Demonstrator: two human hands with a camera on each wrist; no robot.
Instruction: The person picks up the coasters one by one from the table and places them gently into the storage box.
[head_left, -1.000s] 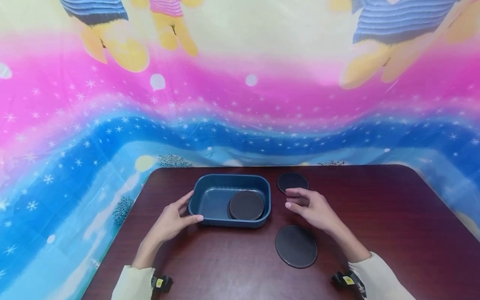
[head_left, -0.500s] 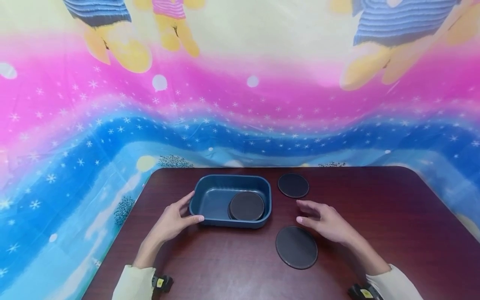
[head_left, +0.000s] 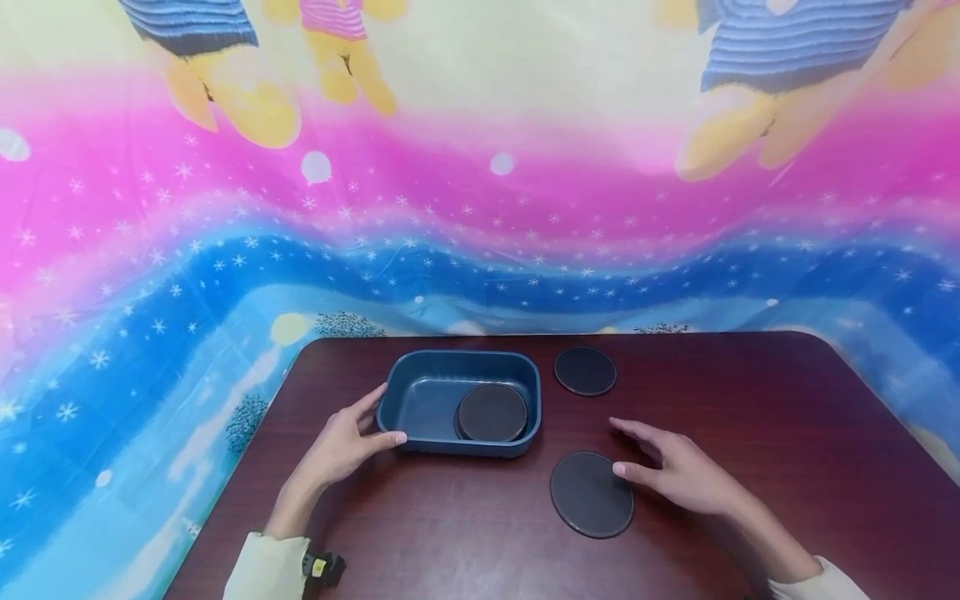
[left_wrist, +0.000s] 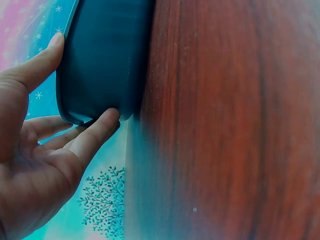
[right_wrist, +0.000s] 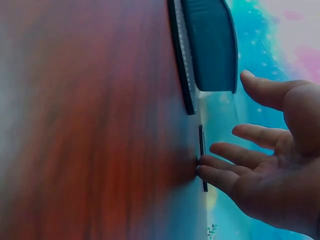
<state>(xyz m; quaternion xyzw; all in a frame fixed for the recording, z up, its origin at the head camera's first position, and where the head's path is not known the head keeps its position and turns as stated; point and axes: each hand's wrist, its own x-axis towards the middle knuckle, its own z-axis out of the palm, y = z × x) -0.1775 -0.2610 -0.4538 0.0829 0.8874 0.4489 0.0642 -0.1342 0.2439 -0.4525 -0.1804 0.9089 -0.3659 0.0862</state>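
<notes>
A dark blue rectangular box [head_left: 420, 400] without a lid sits at the back of the table. Inside it, toward the right, lies a round dark brown coaster [head_left: 492, 412], seemingly on top of another. My left hand [head_left: 347, 439] holds the box's left end, thumb at the front rim and fingers round the far side, as the left wrist view confirms. My right hand [head_left: 682, 471] hovers with extended fingers and nothing in them, its thumb tip over the right edge of a larger round coaster [head_left: 588, 496] on the table. A smaller coaster [head_left: 585, 372] lies behind, right of the box.
The reddish-brown wooden table [head_left: 787, 400] has rounded back corners. Behind it hangs a colourful printed cloth [head_left: 480, 208] that meets the table's back edge. A black strap device [head_left: 324, 568] sits at the left wrist.
My right hand has drawn back from the smaller coaster, moving right and toward me beside the larger one. My left hand, the box and the coasters have stayed put.
</notes>
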